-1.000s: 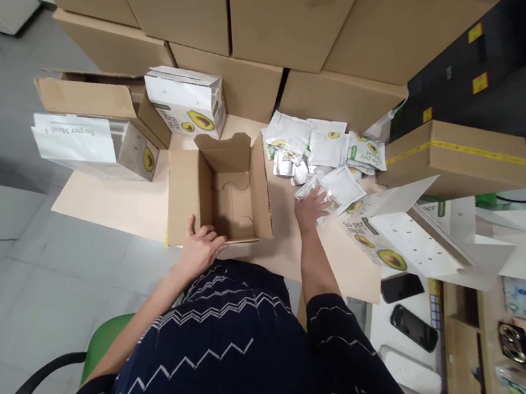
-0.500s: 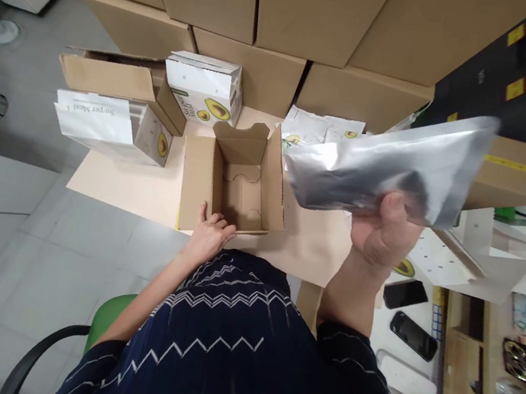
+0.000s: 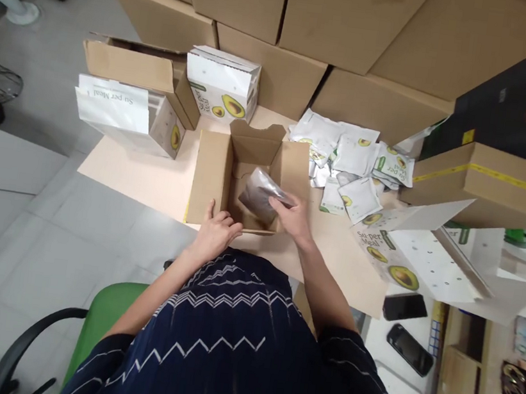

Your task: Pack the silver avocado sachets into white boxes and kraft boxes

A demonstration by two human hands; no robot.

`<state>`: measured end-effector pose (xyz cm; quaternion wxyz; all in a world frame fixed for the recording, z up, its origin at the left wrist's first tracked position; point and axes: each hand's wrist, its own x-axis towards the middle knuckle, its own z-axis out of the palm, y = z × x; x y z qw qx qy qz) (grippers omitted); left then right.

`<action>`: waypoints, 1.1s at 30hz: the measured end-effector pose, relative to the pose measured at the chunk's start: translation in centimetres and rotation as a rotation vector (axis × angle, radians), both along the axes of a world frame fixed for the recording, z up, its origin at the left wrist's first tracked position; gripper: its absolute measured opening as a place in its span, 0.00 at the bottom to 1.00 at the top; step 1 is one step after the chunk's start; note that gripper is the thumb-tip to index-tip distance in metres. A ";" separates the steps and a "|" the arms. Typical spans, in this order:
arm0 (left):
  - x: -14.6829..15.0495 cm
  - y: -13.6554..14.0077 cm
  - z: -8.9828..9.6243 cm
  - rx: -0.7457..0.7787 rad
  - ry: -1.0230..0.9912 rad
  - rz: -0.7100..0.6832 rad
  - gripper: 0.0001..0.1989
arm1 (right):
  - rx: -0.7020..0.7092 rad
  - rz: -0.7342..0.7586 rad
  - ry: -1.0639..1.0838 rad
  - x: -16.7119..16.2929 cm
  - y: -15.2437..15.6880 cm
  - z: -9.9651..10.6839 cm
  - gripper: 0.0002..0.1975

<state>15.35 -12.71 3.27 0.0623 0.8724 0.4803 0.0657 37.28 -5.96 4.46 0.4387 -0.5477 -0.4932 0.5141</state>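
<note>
Across from the box's right side, the right hand [image 3: 295, 219] is now bringing the silver pouch [image 3: 259, 193] over the open cardboard box [image 3: 208, 174]; half a second ago both were hanging in the air well to the right. Its thumb and fingers are gripping the pouch by one end, probably so the far end can be leading. That far end is slanting down into the mouth of the box, though I can't tell whether it is touching the bottom. Nearest the body, the left hand [image 3: 218, 230] is resting at the box's near left corner, fingers curling over the edge and thumb lying on the side flap. It seems to be steadying the box (how firmly it's pinching, if at all, I can't tell).

Beside the box, two phones [image 3: 405, 307] are lying at the right, past the table [image 3: 126, 169]. A white carton [image 3: 388, 255] is tilting with its flaps spread, and packets [image 3: 356, 154] are lying heaped beyond the box's right flap, presumably to be within easy reach. Farther left, two printed boxes [image 3: 226, 92] are standing near another brown box [image 3: 129, 68]. Behind everything, big brown cartons [image 3: 332, 22] are forming a wall.
</note>
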 end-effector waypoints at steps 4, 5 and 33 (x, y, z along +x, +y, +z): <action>-0.1 0.0 -0.1 -0.002 -0.023 0.001 0.09 | -0.125 0.058 0.098 1.4 0.5 -0.6 0.18; -0.2 0.0 -0.1 0.002 -0.028 0.000 0.09 | -0.118 0.085 0.078 1.1 0.5 -0.4 0.17; 0.9 0.0 -0.2 0.053 -0.026 0.097 0.23 | -0.045 1.356 -0.784 -4.4 3.9 1.1 0.15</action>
